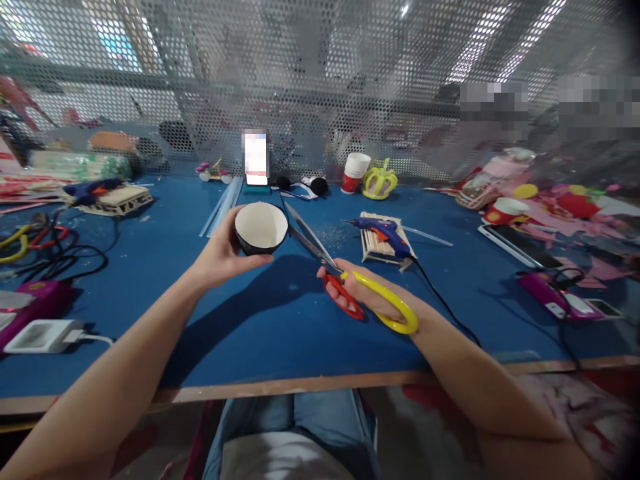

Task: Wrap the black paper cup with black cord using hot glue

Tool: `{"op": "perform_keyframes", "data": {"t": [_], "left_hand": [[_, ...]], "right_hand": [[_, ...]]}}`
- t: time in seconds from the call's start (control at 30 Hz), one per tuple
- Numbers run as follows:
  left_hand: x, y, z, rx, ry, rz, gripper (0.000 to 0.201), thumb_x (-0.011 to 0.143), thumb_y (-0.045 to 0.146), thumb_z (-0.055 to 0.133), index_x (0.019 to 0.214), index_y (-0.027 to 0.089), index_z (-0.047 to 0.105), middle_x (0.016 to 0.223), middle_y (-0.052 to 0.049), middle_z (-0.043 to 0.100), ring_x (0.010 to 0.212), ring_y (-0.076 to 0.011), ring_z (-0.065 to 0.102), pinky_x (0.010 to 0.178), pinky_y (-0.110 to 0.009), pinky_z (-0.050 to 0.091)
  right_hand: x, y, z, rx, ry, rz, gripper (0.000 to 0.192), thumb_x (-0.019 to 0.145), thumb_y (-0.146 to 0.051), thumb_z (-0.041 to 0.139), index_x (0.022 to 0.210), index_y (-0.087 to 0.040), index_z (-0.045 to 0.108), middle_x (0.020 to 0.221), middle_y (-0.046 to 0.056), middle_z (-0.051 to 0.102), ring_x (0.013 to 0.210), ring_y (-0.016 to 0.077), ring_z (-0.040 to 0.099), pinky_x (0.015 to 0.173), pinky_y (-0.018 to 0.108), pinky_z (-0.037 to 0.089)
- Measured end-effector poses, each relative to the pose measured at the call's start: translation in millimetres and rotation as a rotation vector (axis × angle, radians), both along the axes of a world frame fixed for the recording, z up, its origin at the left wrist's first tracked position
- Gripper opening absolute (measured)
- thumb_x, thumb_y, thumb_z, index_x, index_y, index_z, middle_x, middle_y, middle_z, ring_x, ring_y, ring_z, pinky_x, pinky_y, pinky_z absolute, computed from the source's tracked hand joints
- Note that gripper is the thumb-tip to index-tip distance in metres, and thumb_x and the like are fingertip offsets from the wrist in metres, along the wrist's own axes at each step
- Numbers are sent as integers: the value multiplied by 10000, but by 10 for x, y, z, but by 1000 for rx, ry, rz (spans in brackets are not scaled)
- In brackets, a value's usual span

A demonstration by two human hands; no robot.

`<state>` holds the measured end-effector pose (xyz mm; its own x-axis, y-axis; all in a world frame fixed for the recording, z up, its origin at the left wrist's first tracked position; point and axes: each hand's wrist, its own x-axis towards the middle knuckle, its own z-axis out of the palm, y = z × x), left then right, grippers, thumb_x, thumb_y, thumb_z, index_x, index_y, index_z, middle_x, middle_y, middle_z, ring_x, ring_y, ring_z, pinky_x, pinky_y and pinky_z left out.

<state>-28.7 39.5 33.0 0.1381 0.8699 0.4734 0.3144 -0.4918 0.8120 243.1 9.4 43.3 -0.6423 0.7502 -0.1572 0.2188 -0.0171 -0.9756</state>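
holding cup (261, 228) | scissors (345, 280) open | glue gun (385, 235) beyond

black cup (261, 229), red-yellow scissors (367, 301), blue table (280, 320)

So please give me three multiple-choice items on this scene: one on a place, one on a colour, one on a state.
1. Where does the glue gun lie?
A. on a stack of sticks
B. inside the cup
C. on the phone

2. What colours are the handles of the scissors?
A. blue and green
B. red and yellow
C. black and white

3. How do the scissor blades stand?
A. shut
B. open, at the rim of the cup
C. hidden

Answers:
1. A: the gun rests on the sticks on the blue table.
2. B: one loop is red, one yellow, in the right hand.
3. B: the blades are spread next to the cup, which the left hand holds.
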Motion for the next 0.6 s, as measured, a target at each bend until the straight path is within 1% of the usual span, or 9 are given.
{"op": "perform_keyframes", "data": {"t": [0.13, 0.3, 0.43, 0.5, 0.6], "left_hand": [[36, -58, -38, -24, 52, -85, 805, 563, 338, 792, 1242, 234, 372, 1229, -109, 493, 1122, -265, 517, 926, -382, 465], [124, -144, -40, -101, 81, -207, 778, 571, 323, 793, 1229, 229, 388, 1212, -106, 512, 1111, -266, 526, 964, -417, 441], [162, -164, -28, -125, 54, -239, 765, 585, 311, 789, 1222, 224, 374, 1201, -104, 512, 1117, -260, 521, 981, -422, 427], [167, -166, -23, -130, 52, -245, 765, 585, 309, 788, 1220, 217, 371, 1199, -104, 510, 1117, -260, 519, 982, -422, 425], [164, -172, -18, -135, 51, -259, 761, 594, 305, 783, 1223, 205, 368, 1196, -100, 508, 1107, -251, 523, 973, -410, 431]], "right_hand": [[-40, 18, -2, 57, -30, -34, 692, 675, -755, 460, 1093, -204, 429, 756, -17, 458, 522, 60, 370, 412, 189, 305], [-64, 74, -71, 221, -84, -25, 717, 656, -770, 461, 1071, -185, 450, 768, -7, 471, 528, 59, 350, 437, 197, 303], [-57, 122, -158, 312, -96, -28, 705, 667, -763, 454, 1066, -182, 462, 746, -7, 470, 596, 87, 388, 523, 224, 340], [-55, 133, -182, 318, -101, -34, 675, 679, -746, 463, 1059, -188, 464, 743, -8, 466, 624, 99, 407, 554, 238, 350], [-59, 126, -182, 323, -111, -41, 661, 685, -747, 455, 1045, -192, 465, 743, -8, 462, 621, 100, 401, 556, 243, 347]]}}
